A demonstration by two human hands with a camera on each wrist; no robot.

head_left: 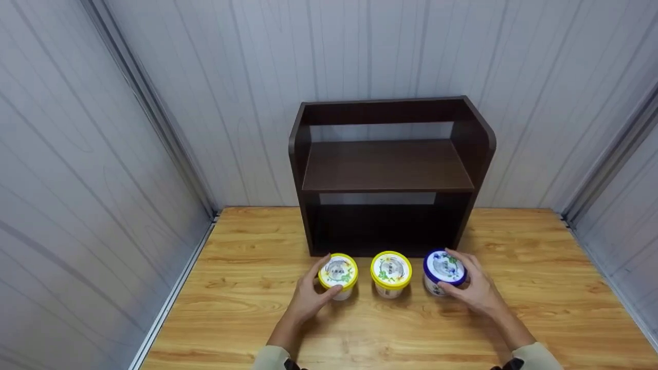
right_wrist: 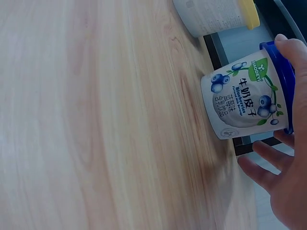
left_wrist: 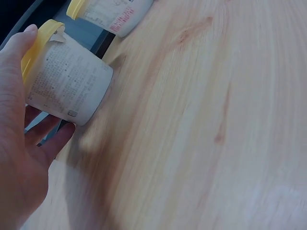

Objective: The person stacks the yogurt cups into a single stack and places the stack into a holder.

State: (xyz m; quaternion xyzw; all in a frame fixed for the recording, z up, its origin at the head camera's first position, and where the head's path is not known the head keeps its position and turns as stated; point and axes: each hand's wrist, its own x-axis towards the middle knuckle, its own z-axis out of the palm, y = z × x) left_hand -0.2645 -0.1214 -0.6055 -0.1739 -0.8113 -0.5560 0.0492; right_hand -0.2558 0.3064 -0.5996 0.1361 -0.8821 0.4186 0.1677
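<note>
Three lidded yogurt cups stand upright in a row on the table. My left hand grips the left yellow-lidded cup at its lid, thumb on the near side and fingers on the far side. In the left wrist view this cup shows small printed text. Untouched in the middle is another yellow-lidded cup. My right hand holds the blue-lidded cup by its rim. Blueberries and a green leaf are printed on that blue-lidded cup in the right wrist view.
Right behind the cups stands a dark brown two-tier shelf, with a raised upper board and open lower space. The wooden table extends to both sides. Pale panelled walls enclose the back and sides.
</note>
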